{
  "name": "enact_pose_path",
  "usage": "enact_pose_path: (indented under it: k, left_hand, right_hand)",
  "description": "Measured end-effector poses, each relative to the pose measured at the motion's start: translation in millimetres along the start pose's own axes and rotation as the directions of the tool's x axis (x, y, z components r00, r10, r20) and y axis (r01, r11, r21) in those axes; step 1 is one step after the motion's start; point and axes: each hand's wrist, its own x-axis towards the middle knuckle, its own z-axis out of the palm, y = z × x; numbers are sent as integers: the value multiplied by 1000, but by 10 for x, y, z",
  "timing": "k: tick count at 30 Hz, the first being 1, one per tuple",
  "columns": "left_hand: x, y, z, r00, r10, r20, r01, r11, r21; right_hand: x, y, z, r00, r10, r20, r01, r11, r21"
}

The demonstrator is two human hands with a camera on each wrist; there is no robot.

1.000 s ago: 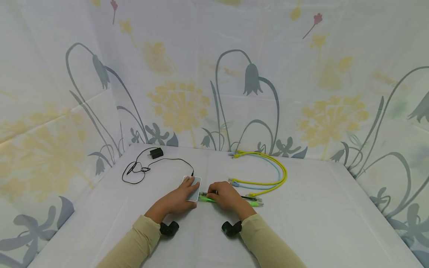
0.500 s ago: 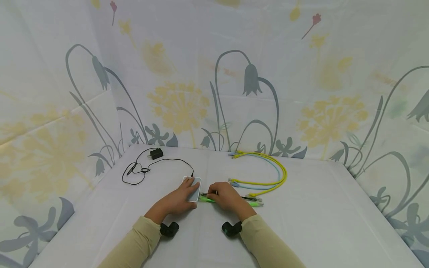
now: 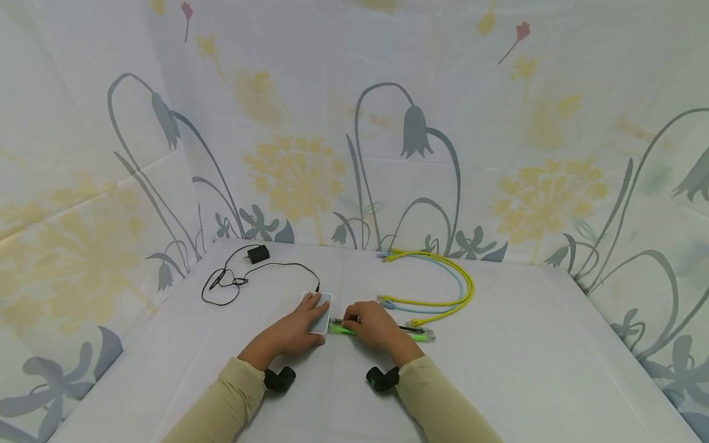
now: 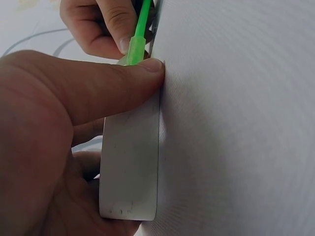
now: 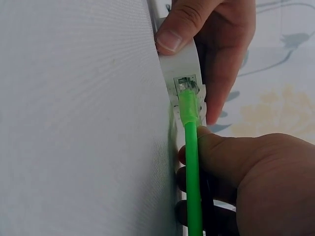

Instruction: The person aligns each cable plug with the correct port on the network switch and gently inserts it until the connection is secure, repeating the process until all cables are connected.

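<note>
Under my left hand (image 3: 293,327) lies a small white network switch box (image 3: 320,322), its sides gripped between thumb and fingers. A green network cable (image 5: 192,167) has its clear plug at a port in the box's side, as the right wrist view shows. My right hand (image 3: 378,327) is beside that port with fingers curled, pinching a black network cable (image 3: 412,328) that runs next to the green one. The black cable's front end is largely hidden by the hand, so how it meets the box cannot be seen.
A black power adapter (image 3: 258,253) stands at the back left, its thin looped cord (image 3: 238,281) leading to the box's far edge. Yellow network cables (image 3: 469,286) and a light blue one (image 3: 461,289) curve across the back right of the white table (image 3: 526,344).
</note>
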Motion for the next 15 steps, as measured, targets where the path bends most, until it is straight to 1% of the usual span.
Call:
enact_pose_path:
  k: [6, 13, 15]
  left_hand:
    - [6, -20, 4, 1000, -2, 7, 2, 1000, 12]
    - [5, -23, -5, 1000, 0, 11, 0, 1000, 15]
    - [0, -17, -9, 1000, 3, 11, -4, 1000, 12]
  right_hand:
    - [-12, -20, -19, 1000, 10, 8, -9, 1000, -19]
    - [-15, -9, -39, 999, 42, 34, -41, 999, -33]
    - [-19, 6, -44, 999, 37, 35, -36, 999, -33]
